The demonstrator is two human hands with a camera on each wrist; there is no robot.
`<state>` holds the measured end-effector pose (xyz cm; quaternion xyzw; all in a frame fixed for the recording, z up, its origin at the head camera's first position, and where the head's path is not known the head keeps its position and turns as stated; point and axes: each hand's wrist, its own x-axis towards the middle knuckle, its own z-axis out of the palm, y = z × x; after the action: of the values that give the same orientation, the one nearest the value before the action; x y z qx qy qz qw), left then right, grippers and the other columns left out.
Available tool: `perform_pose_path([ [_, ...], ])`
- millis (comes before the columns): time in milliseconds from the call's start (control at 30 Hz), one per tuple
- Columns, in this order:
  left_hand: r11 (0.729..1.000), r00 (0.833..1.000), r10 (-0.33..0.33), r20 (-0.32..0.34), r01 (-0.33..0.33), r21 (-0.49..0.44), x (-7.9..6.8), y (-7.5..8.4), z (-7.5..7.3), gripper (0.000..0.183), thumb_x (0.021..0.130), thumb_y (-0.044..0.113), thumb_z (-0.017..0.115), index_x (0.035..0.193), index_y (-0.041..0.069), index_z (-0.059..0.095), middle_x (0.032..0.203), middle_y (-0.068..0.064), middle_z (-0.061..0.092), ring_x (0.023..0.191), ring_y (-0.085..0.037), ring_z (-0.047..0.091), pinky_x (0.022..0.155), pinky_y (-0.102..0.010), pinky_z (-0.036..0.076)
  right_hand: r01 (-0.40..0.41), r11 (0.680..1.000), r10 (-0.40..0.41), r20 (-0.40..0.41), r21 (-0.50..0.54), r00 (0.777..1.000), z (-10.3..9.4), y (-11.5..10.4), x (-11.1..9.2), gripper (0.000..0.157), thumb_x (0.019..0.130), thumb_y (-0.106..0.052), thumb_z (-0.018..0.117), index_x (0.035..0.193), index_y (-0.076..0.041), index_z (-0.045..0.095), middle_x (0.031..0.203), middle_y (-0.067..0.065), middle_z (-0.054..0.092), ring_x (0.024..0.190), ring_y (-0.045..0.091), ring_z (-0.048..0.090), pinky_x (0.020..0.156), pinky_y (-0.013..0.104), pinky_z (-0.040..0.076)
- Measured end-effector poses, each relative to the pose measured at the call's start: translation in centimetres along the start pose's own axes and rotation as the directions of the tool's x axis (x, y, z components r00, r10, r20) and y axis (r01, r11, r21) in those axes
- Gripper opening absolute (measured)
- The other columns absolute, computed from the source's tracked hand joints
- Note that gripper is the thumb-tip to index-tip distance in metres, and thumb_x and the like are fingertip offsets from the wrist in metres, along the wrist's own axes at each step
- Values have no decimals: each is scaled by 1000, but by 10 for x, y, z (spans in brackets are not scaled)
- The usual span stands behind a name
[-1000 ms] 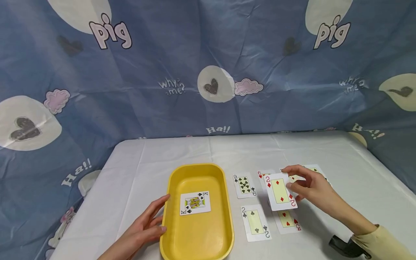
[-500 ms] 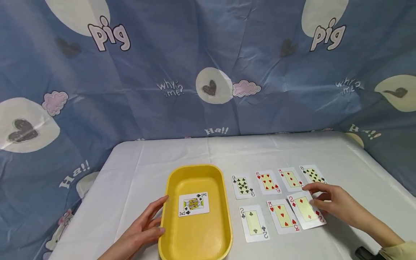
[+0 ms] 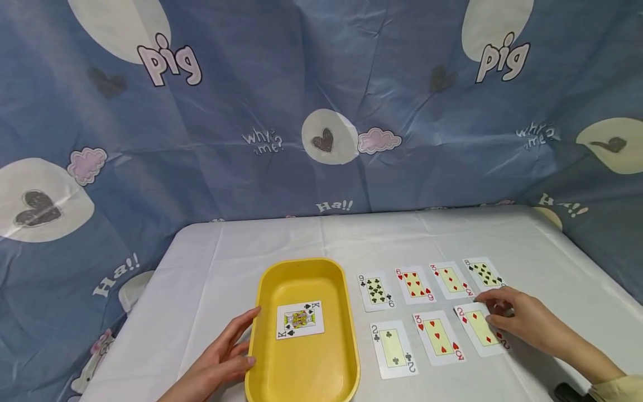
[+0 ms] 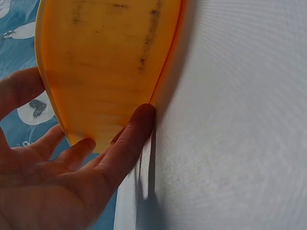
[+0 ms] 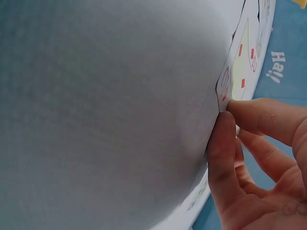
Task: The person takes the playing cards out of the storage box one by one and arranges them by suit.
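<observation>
A yellow tray (image 3: 303, 371) stands on the white table with a king of spades (image 3: 300, 320) lying face up inside. My left hand (image 3: 218, 360) rests against the tray's left side, its fingers spread along the rim and outer wall. In the left wrist view the tray's wall (image 4: 103, 62) shows orange, with fingertips touching it. On the right, the two of diamonds (image 3: 477, 329) lies nearly flat at the end of the nearer row. The thumb and index finger of my right hand (image 3: 527, 324) pinch its right edge. The right wrist view shows this card (image 5: 240, 72) edge-on.
Beside it lie the three of hearts (image 3: 438, 338) and two of clubs (image 3: 393, 349). Behind are the nine of clubs (image 3: 376, 291), six of hearts (image 3: 414, 285), three of diamonds (image 3: 451, 280) and eight of spades (image 3: 483, 273). A patterned blue cloth (image 3: 241, 184) hangs behind.
My right hand has carried the two of diamonds rightward from above the three of hearts and lowered it beside that card. The left hand has stayed at the tray.
</observation>
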<state>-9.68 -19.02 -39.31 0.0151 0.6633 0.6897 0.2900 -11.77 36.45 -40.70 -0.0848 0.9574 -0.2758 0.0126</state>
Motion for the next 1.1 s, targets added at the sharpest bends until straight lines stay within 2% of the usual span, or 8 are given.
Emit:
perform_pose_path([
  [200,1000,1000,3,15,-3,-13,0,-1,-2,76,98,16,60,158,22,13,163,-13,-3,125,-28,51,93,-49,50,20,1000,-20,-13,2,1000,2,1,0,36,80,-3,75,115,-8,69,99,0,58,76,5,52,63,24,47],
  [333,1000,1000,-1,18,2,-26,-1,-2,-2,77,98,16,60,158,21,13,163,-14,-3,124,-28,52,93,-49,50,81,997,-79,-64,21,995,2,-1,0,37,81,0,75,115,-11,68,100,0,59,77,4,53,63,24,47],
  [467,1000,1000,-7,14,7,-26,-1,-2,-2,77,98,17,61,158,22,13,164,-13,-2,124,-28,52,92,-49,50,144,987,-135,-131,68,982,0,-13,3,36,84,-1,74,117,-12,67,103,2,64,81,5,56,65,25,50],
  [600,1000,1000,-8,16,8,-22,0,0,-1,77,98,17,61,158,22,14,164,-12,-1,126,-28,51,93,-49,50,189,968,-168,-131,163,977,3,-32,6,32,88,-4,73,118,-12,66,108,4,65,85,8,57,64,25,51],
  [700,1000,1000,-13,9,13,-13,-1,1,0,77,97,19,62,158,24,15,164,-10,-1,126,-27,50,95,-48,49,236,947,-216,-111,219,970,10,-48,11,31,89,-3,71,118,-14,66,112,5,64,87,10,58,66,25,53],
  [833,1000,1000,-15,-14,15,7,-1,1,1,75,98,18,61,157,23,16,164,-11,0,126,-27,50,94,-49,49,313,907,-297,-99,282,950,18,-68,20,30,91,-1,68,118,-13,65,115,7,63,90,13,61,72,26,54],
  [1100,999,999,-11,-49,12,34,-1,2,2,73,97,18,61,157,24,20,164,-12,2,125,-29,50,93,-50,49,366,807,-384,-59,463,921,39,-103,42,33,94,-5,65,125,-18,62,114,13,62,94,20,62,82,28,53],
])
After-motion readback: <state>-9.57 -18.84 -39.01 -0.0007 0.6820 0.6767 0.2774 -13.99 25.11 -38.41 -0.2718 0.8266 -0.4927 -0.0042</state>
